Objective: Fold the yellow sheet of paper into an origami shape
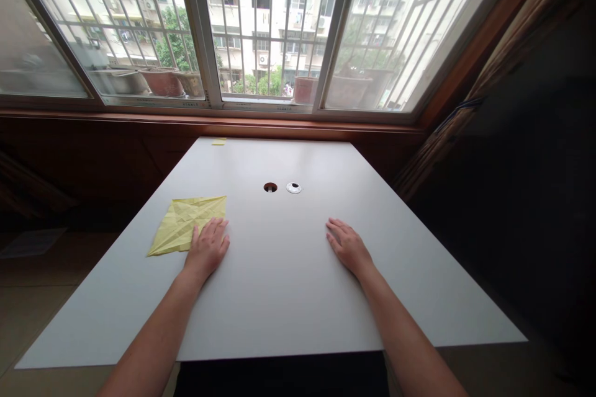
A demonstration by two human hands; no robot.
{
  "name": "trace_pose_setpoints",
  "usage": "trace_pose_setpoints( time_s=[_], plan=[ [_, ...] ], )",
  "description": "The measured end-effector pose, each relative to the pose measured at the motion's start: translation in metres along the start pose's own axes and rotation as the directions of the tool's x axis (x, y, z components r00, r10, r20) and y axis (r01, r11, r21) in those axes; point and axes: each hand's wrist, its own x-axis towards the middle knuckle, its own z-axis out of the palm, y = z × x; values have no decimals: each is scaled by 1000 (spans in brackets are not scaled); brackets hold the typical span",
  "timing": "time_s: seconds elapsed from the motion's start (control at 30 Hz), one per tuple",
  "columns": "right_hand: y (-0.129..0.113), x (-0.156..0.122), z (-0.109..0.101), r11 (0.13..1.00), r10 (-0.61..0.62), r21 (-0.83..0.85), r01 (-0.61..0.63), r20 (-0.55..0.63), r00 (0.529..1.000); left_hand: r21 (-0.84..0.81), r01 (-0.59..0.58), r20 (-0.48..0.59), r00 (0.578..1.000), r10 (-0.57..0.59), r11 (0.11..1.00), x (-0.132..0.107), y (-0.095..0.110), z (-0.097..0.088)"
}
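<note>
A creased sheet of yellow paper (179,223) lies unfolded on the left half of the white table (279,298). My left hand (208,248) rests with fingers outstretched over the paper's right edge, covering its lower right corner. On the right half, my right hand (348,247) lies palm down on the bare tabletop, fingers stretched out and holding nothing. A wide gap of table separates the two hands.
Beyond my hands, a round cable hole (270,187) sits beside a white grommet cover (293,188). Small yellow strips (218,142) are at the far left edge. Past the table stand a wooden sill (261,124), barred windows, flower pots (162,82) and a curtain (493,62) at right.
</note>
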Motion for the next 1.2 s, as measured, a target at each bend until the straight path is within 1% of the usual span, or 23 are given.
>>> trace_pose_setpoints(
  time_s=[0.1,0.27,0.47,0.57,0.67,0.77,0.83,0.93,1.0,1.07,1.13,1.2],
  plan=[
    [1,-1,0,1000,2,-2,-2,7,1000,11,8,-14,1000,-8,1000,0,-3,2],
    [0,-5,-1,1000,-7,-17,7,20,1000,18,8,0,1000,-8,1000,1,-7,6],
    [-5,-10,-6,999,-32,-29,33,34,999,7,-3,-15,1000,3,1000,1,-6,7],
    [-7,-12,-8,997,-71,-16,72,13,997,-29,-48,-51,998,47,998,3,0,1],
    [-13,-14,-13,990,-138,15,138,3,990,-71,-162,-47,986,159,984,4,10,-9],
    [-29,-16,-23,973,-226,49,224,44,973,-101,-303,28,951,307,948,3,22,-20],
    [-45,-15,-30,962,-271,67,266,90,958,-117,-359,72,927,368,926,0,29,-27],
    [-75,-13,-35,943,-331,84,321,160,930,-137,-444,136,877,461,885,-5,40,-32],
    [-93,-10,-32,927,-375,86,365,194,906,-141,-488,151,849,506,861,-7,46,-30],
    [-108,-6,-25,911,-412,95,401,216,885,-136,-516,157,832,533,846,-7,52,-24],
    [-118,-3,-16,892,-452,108,439,224,864,-128,-532,159,822,546,837,-6,56,-15],
    [-123,-1,-6,878,-478,115,464,228,848,-123,-545,165,813,558,830,-4,58,-6]
  ],
)
